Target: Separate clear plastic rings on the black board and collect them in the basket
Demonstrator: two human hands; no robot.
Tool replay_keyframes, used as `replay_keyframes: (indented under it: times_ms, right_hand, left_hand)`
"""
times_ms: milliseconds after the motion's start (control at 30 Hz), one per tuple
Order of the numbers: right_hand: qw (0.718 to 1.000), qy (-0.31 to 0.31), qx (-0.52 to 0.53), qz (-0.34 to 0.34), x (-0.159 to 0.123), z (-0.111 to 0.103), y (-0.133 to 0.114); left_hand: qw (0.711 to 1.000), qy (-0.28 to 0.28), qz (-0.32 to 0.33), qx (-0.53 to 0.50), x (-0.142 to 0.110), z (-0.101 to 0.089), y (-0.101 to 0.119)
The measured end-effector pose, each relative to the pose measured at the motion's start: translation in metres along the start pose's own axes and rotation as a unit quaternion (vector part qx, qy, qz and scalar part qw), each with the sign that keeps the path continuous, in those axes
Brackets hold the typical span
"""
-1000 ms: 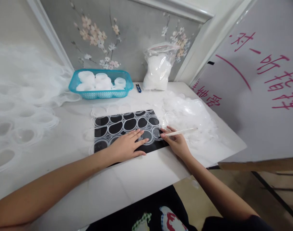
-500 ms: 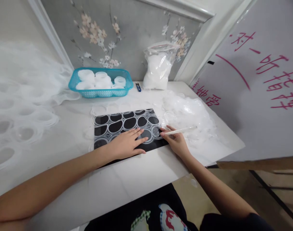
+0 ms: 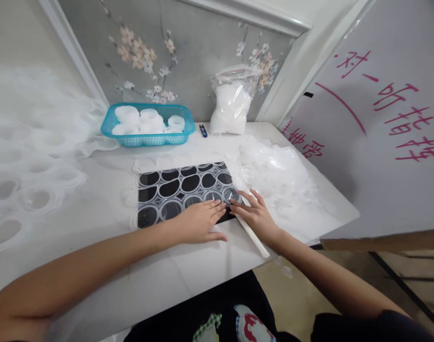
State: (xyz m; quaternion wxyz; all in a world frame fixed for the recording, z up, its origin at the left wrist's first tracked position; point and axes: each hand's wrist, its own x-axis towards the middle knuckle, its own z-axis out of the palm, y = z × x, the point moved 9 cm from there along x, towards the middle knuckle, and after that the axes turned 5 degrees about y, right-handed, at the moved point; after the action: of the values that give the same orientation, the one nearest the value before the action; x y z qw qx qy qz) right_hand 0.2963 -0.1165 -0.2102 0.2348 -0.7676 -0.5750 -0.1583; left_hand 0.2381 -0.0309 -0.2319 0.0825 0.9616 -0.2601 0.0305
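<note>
A black mat covered by a clear sheet of round cells lies on the white table. My left hand rests flat on the mat's near edge, fingers stretched toward the right. My right hand touches the sheet at the mat's near right corner, fingers closed round a thin white stick that points back toward me over the table edge.
A heap of clear plastic scraps lies right of the mat. At the back stand a teal basket of white rolls, a small blue clipper and a bag of white material. A whiteboard leans at right; clear cell sheets pile at left.
The stick in my right hand has swung from pointing right over the scraps to pointing back toward me. My left hand slid slightly right and nearer the mat's edge.
</note>
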Motion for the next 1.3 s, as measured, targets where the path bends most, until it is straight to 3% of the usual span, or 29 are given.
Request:
replay_keyframes:
  times_ms: [67,133,167,233,267,333,400,500,567,700,800,1300]
  right_hand:
    - [1.0,-0.006,-0.001,-0.012,0.007,-0.001,0.009]
    - [0.992,0.081,0.028,0.094,0.018,-0.016,0.049]
    - [0.97,0.152,0.054,0.182,0.019,-0.027,0.077]
    - [0.889,0.272,0.125,0.347,0.009,-0.04,0.128]
    - [0.856,0.29,0.153,0.4,0.005,-0.04,0.145]
    - [0.841,0.272,0.162,0.439,0.005,-0.039,0.157]
    - [0.867,0.262,0.102,0.412,0.008,-0.048,0.145]
    - [0.913,0.257,0.062,0.312,0.014,-0.05,0.096]
    - [0.934,0.192,0.134,0.27,0.018,-0.029,0.062]
    - [0.918,0.045,0.278,0.28,0.017,0.021,0.016]
    - [0.908,0.007,0.296,0.296,0.016,0.033,0.009]
    - [0.921,0.008,0.279,0.273,0.015,0.03,0.01]
  left_hand:
    - [1.0,0.012,0.005,-0.012,-0.002,-0.002,0.0]
    - [0.999,0.011,0.012,-0.035,-0.003,-0.002,0.0]
    - [0.999,0.007,0.011,-0.047,-0.002,-0.002,0.0]
    - [0.998,-0.006,0.007,-0.063,-0.003,-0.002,-0.002]
    - [0.998,-0.013,0.006,-0.066,-0.004,-0.002,-0.002]
    - [0.998,-0.019,0.013,-0.061,-0.01,-0.005,0.0]
    - [0.999,-0.012,0.022,-0.044,-0.02,-0.01,0.004]
    - [1.0,0.014,0.019,-0.02,-0.038,-0.017,0.008]
    - [0.999,0.027,0.009,-0.014,-0.047,-0.019,0.009]
    - [1.0,0.028,-0.004,0.0,-0.054,-0.015,0.008]
    - [1.0,0.031,0.0,0.003,-0.053,-0.013,0.009]
    - [0.998,0.049,-0.001,-0.036,-0.051,-0.006,0.01]
